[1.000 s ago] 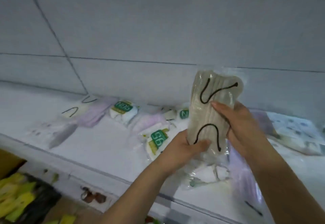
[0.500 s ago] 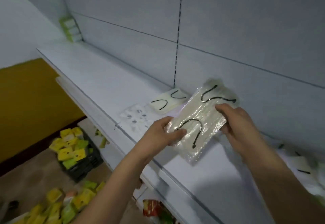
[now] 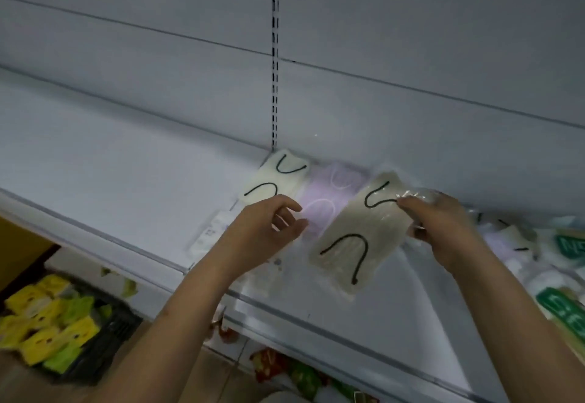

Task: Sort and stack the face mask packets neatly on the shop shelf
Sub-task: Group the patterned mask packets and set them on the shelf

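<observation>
Hands at a white shop shelf (image 3: 95, 181): right hand (image 3: 443, 222) pinches a beige clear-wrapped mask packet (image 3: 361, 238) by its top corner, lowering it beside matching lilac (image 3: 329, 200) and cream packets (image 3: 272, 181), likely extending the row; left hand (image 3: 262, 231) hovers loosely curled, holding nothing.

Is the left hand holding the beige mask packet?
No, the left hand hovers free beside it; only the right hand grips the beige packet.

Two beige mask packets (image 3: 361, 238) (image 3: 272, 181), one lilac packet (image 3: 329, 200), two hands (image 3: 259, 231) (image 3: 443, 225), one shelf (image 3: 126, 187).
</observation>
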Demonstrator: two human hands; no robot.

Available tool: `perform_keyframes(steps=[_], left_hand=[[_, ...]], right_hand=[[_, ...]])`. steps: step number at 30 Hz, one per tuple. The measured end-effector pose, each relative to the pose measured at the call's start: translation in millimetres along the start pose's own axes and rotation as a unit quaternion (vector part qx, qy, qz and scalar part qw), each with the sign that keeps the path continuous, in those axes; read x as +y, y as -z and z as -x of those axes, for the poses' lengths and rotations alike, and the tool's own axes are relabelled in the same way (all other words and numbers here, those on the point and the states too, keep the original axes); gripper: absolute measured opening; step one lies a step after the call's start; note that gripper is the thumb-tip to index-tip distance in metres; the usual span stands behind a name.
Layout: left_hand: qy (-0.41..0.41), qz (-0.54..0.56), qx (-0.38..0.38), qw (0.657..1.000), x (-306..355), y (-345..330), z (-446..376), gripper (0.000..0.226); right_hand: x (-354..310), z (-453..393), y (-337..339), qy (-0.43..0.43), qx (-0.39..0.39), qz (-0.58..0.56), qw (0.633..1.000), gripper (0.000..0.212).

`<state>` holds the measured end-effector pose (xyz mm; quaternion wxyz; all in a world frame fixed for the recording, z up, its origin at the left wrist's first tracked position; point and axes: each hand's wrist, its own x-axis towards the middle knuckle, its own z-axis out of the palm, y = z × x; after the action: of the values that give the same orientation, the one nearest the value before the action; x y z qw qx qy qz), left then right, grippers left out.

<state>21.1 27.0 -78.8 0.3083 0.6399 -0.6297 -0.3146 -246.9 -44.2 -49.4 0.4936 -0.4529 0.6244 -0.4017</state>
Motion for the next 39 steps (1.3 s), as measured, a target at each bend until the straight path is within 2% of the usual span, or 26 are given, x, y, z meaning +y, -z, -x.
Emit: perform_keyframes(steps=[3, 7, 10, 13, 18, 20, 22, 24, 26, 27, 29, 31, 32, 34, 36, 39], left_hand=[[-0.102, -0.052, -0.029, 0.993, 1.6, -21.2, 6.0, 0.038], [-0.195, -0.16, -0.088, 0.964, 24.9, -72.2, 17.3, 0.064], [-0.198, -0.218, -0.114, 0.949, 30.6, -102.7, 29.3, 0.081], [-0.195, -0.249, -0.144, 0.938, 22.6, -115.3, 30.5, 0.08], [-0.219, -0.29, -0.197, 0.911, 15.8, -111.2, 17.1, 0.085], [-0.237, -0.288, -0.227, 0.9, 19.2, -107.7, 12.6, 0.082], [-0.24, -0.28, -0.264, 0.891, 24.0, -104.5, 6.5, 0.08], [-0.241, -0.278, -0.291, 0.883, 27.3, -102.7, 1.2, 0.078], [-0.244, -0.285, -0.309, 0.874, 29.4, -101.4, -1.9, 0.078], [-0.245, -0.29, -0.313, 0.871, 29.7, -100.7, -2.8, 0.079], [-0.249, -0.303, -0.316, 0.864, 30.2, -99.9, -3.2, 0.08], [-0.245, -0.312, -0.322, 0.859, 30.3, -99.5, -2.6, 0.085], [-0.244, -0.31, -0.325, 0.86, 32.2, -98.7, -1.8, 0.088], [-0.243, -0.29, -0.308, 0.873, 39.7, -97.9, -2.3, 0.088], [-0.253, -0.256, -0.251, 0.898, 49.2, -99.6, -6.8, 0.073], [-0.309, -0.206, -0.117, 0.921, 60.4, -109.7, -25.9, 0.048]], right_hand=[[34.7, 20.9, 23.8, -0.038, 0.069, -0.05, 0.996, 0.007], [62.3, 39.3, 28.7, -0.069, 0.091, -0.049, 0.992, 0.015], [72.8, 47.3, 23.9, -0.076, 0.115, -0.062, 0.988, 0.016], [83.5, 60.5, 30.4, -0.097, 0.128, -0.077, 0.984, 0.014], [98.8, 91.9, 53.6, -0.168, 0.074, -0.053, 0.982, 0.021], [101.1, 100.9, 57.6, -0.168, 0.058, 0.011, 0.984, 0.031], [101.8, 104.6, 60.7, -0.133, 0.068, 0.194, 0.969, 0.046], [103.1, 105.4, 62.1, -0.059, 0.102, 0.386, 0.915, 0.058], [101.6, 107.2, 60.2, 0.049, 0.11, 0.479, 0.87, 0.084], [101.2, 106.6, 58.9, 0.092, 0.082, 0.501, 0.856, 0.093], [100.6, 106.1, 54.0, 0.126, 0.0, 0.515, 0.848, 0.096], [104.4, 104.1, 49.2, 0.124, -0.051, 0.497, 0.857, 0.089], [103.7, 102.0, 48.5, 0.13, -0.033, 0.47, 0.872, 0.082], [99.2, 90.5, 54.5, 0.165, 0.052, 0.412, 0.894, 0.067], [92.0, 74.7, 69.7, 0.187, 0.118, 0.448, 0.866, 0.061], [89.0, 59.0, 94.2, 0.151, 0.164, 0.554, 0.802, 0.077]])
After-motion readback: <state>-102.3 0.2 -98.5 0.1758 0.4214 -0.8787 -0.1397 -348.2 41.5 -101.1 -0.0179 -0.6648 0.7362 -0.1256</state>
